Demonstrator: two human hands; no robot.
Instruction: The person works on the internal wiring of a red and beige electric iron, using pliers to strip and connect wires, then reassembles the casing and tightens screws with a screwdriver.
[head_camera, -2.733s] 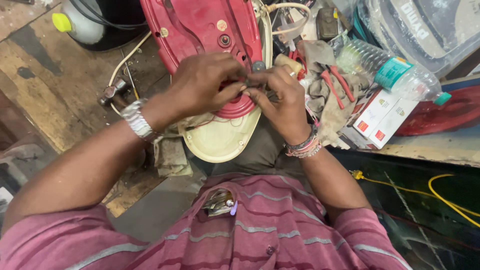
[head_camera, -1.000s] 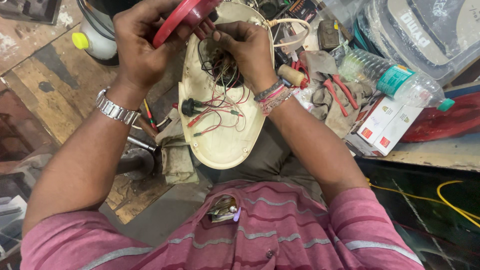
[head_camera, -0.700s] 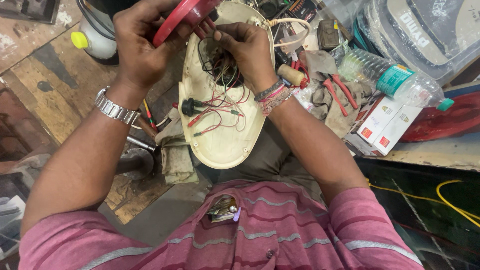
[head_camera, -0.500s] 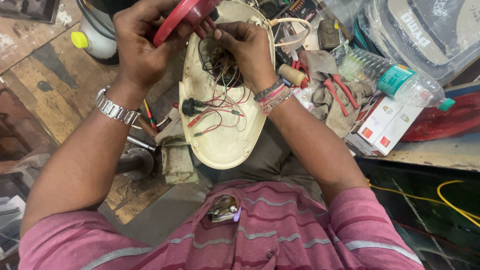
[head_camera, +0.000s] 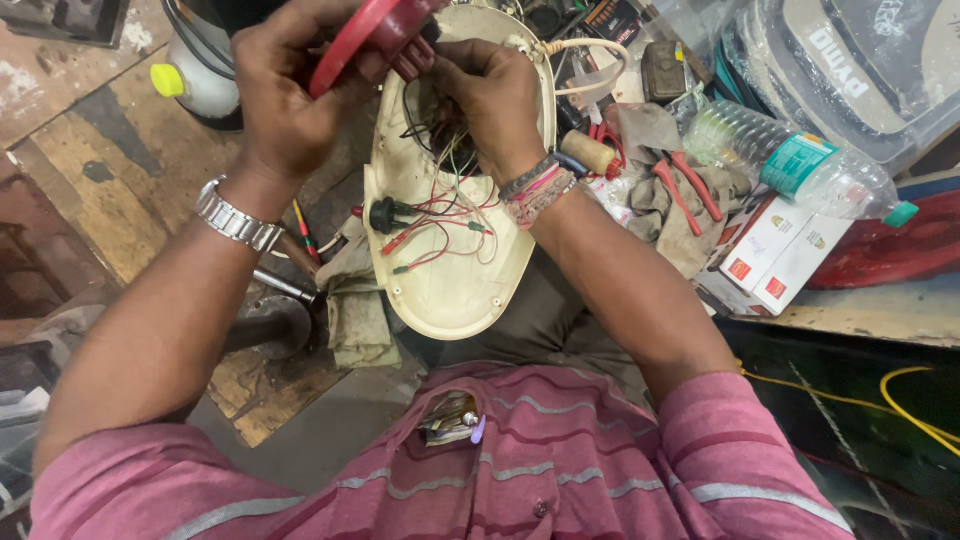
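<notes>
A cream oval plastic housing lies open on my lap, with red, black and white wires and a black round part inside it. My left hand grips a red plastic cover, lifted and tilted above the housing's far end. My right hand pinches the wires at the cover's underside, fingers closed. A metal watch sits on my left wrist, coloured bands on my right.
Right of the housing lie red-handled pliers on a grey rag, a clear water bottle and white-and-red boxes. A white bottle with a yellow cap stands at the left. Yellow cable runs at lower right.
The red cover, earlier lying closed on the cream housing under both hands, now stands lifted off in my left hand, exposing the wiring. Over the last second nothing has visibly moved.
</notes>
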